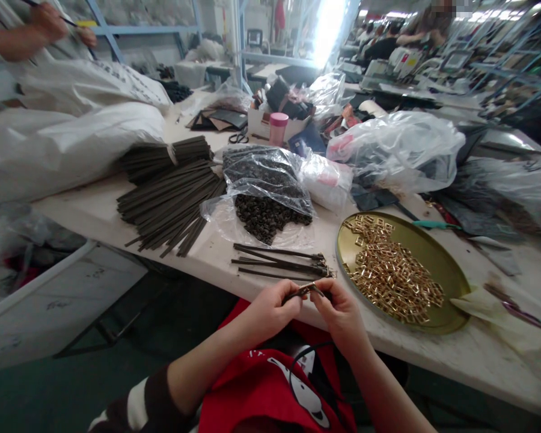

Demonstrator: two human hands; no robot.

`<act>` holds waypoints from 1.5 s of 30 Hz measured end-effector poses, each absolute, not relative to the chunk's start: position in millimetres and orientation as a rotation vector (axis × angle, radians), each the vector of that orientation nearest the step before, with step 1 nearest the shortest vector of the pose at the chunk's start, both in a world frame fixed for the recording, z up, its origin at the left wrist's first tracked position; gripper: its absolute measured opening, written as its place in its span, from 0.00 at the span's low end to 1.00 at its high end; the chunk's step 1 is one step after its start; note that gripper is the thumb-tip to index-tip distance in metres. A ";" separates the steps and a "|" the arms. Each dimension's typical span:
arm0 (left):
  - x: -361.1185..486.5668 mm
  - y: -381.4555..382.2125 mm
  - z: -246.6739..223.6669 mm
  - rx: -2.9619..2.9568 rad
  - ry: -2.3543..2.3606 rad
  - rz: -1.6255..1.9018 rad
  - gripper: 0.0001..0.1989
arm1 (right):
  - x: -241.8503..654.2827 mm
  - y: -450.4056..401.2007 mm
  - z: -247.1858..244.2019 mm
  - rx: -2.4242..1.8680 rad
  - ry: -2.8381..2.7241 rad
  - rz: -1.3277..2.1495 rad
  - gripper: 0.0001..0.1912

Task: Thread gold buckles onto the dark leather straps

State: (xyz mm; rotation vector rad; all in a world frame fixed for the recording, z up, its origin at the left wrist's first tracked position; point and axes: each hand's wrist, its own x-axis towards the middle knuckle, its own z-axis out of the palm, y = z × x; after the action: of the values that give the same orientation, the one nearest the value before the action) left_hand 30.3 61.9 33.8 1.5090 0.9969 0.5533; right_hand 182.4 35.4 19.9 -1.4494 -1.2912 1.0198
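Note:
Both hands meet at the table's front edge on one dark strap with a small gold buckle on it. My left hand pinches the strap on the left of the buckle. The fingers of my right hand are closed on it at the right, and the strap's tail hangs down over a red apron. Just beyond my fingers lie several finished-looking straps with buckles at their right ends. To the right, a round gold tray holds a heap of loose gold buckles.
Bundles of dark strips fan out at the left. A clear bag spills small black loops behind the straps. Further back stand a pink jar, scissors and plastic bags. Another person's hands work beside white sacks.

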 end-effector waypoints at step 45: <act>31.5 96.1 26.5 1.901 1.271 0.475 0.11 | 179.2 49.5 3.0 -1.388 -1.277 1.106 0.18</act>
State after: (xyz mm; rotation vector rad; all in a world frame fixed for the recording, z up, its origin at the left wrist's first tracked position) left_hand 31.5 96.1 26.5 1.9013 1.2706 0.4754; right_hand 179.2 49.5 3.0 -1.3882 -1.2769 1.1061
